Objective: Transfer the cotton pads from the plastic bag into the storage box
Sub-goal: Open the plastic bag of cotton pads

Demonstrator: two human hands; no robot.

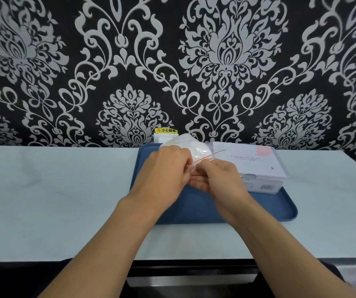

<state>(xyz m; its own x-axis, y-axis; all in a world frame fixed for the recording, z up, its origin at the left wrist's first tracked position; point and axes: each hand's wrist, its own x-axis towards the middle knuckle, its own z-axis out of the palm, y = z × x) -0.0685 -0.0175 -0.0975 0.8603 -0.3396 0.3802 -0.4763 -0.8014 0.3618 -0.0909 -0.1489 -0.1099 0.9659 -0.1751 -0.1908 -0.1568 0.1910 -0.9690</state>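
A clear plastic bag [196, 147] with a red zip strip holds white cotton pads and is lifted above the blue tray [194, 209]. My left hand [164, 168] pinches the bag's zip edge from the left. My right hand [220, 177] pinches the same edge from the right, its fingers curled on the plastic. The two hands touch each other at the bag's mouth. The storage box [256, 166], white and lidded, printed "COSMETIC PUFF", lies on the tray's right part with its lid down.
The tray sits on a pale countertop [54, 190] against a black-and-white patterned wall. A white socket with a yellow warning sticker [166, 130] is on the wall behind the bag. A dark edge runs along the counter's front.
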